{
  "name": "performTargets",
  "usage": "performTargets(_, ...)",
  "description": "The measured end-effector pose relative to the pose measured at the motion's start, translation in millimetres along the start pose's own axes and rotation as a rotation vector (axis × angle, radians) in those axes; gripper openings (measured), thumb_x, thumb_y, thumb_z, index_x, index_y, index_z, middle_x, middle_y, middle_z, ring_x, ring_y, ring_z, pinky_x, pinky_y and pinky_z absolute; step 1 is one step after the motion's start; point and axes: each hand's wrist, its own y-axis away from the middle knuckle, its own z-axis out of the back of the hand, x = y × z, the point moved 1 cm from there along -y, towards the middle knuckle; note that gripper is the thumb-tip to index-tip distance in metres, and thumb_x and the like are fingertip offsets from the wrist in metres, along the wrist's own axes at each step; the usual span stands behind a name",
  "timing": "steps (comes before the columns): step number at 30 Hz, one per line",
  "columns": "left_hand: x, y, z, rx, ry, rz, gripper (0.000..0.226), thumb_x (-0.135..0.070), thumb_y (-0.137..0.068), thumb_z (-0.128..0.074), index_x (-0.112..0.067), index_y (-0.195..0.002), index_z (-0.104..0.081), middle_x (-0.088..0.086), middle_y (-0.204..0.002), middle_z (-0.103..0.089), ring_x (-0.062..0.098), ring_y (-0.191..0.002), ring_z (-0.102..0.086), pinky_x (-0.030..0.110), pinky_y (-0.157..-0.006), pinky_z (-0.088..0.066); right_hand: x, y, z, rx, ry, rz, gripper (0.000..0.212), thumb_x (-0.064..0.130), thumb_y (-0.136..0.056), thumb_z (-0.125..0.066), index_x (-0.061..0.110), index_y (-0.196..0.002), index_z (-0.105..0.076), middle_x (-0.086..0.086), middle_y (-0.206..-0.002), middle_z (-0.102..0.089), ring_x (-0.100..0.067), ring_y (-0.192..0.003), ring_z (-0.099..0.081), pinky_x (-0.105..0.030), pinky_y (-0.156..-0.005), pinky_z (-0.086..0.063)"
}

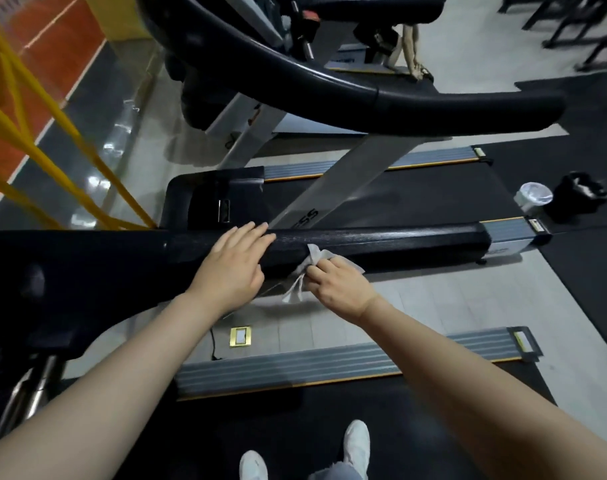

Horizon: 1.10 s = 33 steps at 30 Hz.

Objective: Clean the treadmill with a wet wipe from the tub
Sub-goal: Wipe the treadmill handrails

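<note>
Two bare forearms reach forward from a person standing in white sneakers. Beyond them, the left hand lies flat, fingers straight, steadying the long black padded treadmill handrail. Just beside it, the right hand pinches a crumpled white wet wipe against the rail's near side. Wiping well probably means long strokes towards the rail's end. Farther off, a white wipe tub stands near the running belt.
</note>
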Motion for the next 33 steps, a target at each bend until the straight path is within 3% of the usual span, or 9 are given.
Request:
performTargets(3, -33.3, -32.5, -12.7, 0.046, 0.019, -0.009, 0.062, -0.018, -0.095, -0.049, -0.019, -0.154, -0.03, 0.0, -0.163, -0.023, 0.017, -0.151, -0.017, 0.029, -0.121, 0.001, -28.8, 33.3, -3.9, -0.043, -0.065, -0.011, 0.006, 0.012, -0.079, -0.076, 0.014, -0.079, -0.07, -0.005, -0.085, -0.06, -0.027, -0.072, -0.054, -0.038, -0.061, -0.047)
performTargets(6, -66.0, -61.9, -25.6, 0.098, 0.043, -0.016, 0.064, -0.019, -0.095, -0.048, -0.019, -0.155, -0.028, 0.0, -0.163, -0.023, 0.017, -0.151, -0.019, 0.03, -0.122, -0.002, -56.5, 72.7, -11.6, -0.03, -0.031, -0.043, 0.006, 0.015, -0.086, -0.067, 0.015, -0.08, -0.07, -0.003, -0.088, -0.061, -0.026, -0.075, -0.055, -0.038, -0.065, -0.045)
performTargets(10, -108.2, -95.5, -41.5, 0.147, 0.078, -0.041, 0.06, -0.026, -0.098, -0.045, -0.021, -0.155, -0.026, -0.003, -0.163, -0.025, 0.015, -0.15, -0.021, 0.033, -0.124, -0.007, -96.2, 129.5, -18.4, -0.029, 0.041, -0.097, 0.022, 0.018, -0.091, -0.049, 0.016, -0.084, -0.069, -0.001, -0.091, -0.061, -0.024, -0.078, -0.052, -0.037, -0.069, -0.035)
performTargets(17, -177.8, -144.3, -55.2, 0.216, 0.078, -0.104, 0.059, -0.04, -0.1, -0.047, -0.025, -0.155, -0.027, -0.006, -0.158, -0.034, 0.016, -0.145, -0.032, 0.033, -0.118, -0.02, -140.1, 187.8, -16.6, -0.099, 0.034, -0.231, 0.018, 0.015, -0.09, -0.048, 0.017, -0.092, -0.066, 0.0, -0.095, -0.063, -0.024, -0.08, -0.058, -0.035, -0.07, -0.042)
performTargets(20, -199.1, -162.1, -61.7, 0.253, 0.05, -0.125, 0.063, -0.047, -0.098, -0.049, -0.026, -0.154, -0.028, -0.006, -0.155, -0.039, 0.018, -0.14, -0.039, 0.037, -0.114, -0.03, -151.3, 208.2, -14.8, -0.144, 0.012, -0.385, 0.007, 0.012, -0.086, -0.058, 0.018, -0.088, -0.06, 0.0, -0.089, -0.061, -0.024, -0.079, -0.056, -0.035, -0.073, -0.041)
performTargets(24, -205.6, -170.6, -69.4, 0.25, -0.031, -0.125, 0.063, -0.056, -0.096, -0.047, -0.027, -0.151, -0.033, -0.005, -0.147, -0.048, 0.022, -0.129, -0.051, 0.041, -0.103, -0.042, -154.9, 220.3, -14.6, -0.293, -0.079, -0.616, 0.026, 0.003, -0.077, -0.061, 0.021, -0.088, -0.045, -0.002, -0.086, -0.057, -0.024, -0.079, -0.048, -0.035, -0.076, -0.04)
performTargets(27, -204.3, -170.3, -69.9, 0.239, -0.049, -0.129, 0.065, -0.062, -0.093, -0.038, -0.028, -0.148, -0.038, -0.006, -0.144, -0.052, 0.022, -0.124, -0.055, 0.041, -0.098, -0.044, -146.1, 217.5, -15.4, -0.423, -0.223, -0.853, 0.02, -0.001, -0.075, -0.061, 0.015, -0.085, -0.055, -0.005, -0.093, -0.057, -0.024, -0.087, -0.048, -0.035, -0.08, -0.043)
performTargets(30, -204.0, -171.1, -68.3, 0.245, -0.052, -0.131, 0.07, -0.067, -0.087, -0.029, -0.029, -0.144, -0.043, -0.006, -0.138, -0.057, 0.022, -0.119, -0.059, 0.041, -0.093, -0.046, -136.4, 210.1, -13.4, -0.464, -0.493, -1.085, 0.018, -0.001, -0.076, -0.064, 0.012, -0.087, -0.061, 0.001, -0.111, -0.045, -0.021, -0.103, -0.046, -0.019, -0.09, -0.039)
performTargets(33, -202.1, -170.5, -68.7, 0.242, -0.049, -0.152, 0.071, -0.066, -0.086, -0.026, -0.026, -0.14, -0.049, -0.005, -0.13, -0.063, 0.023, -0.114, -0.062, 0.041, -0.089, -0.049, -138.4, 199.5, -2.7, -0.623, -0.749, -1.332, 0.022, -0.003, -0.085, -0.056, 0.017, -0.093, -0.058, 0.006, -0.12, -0.041, -0.001, -0.11, -0.044, -0.008, -0.091, -0.034)
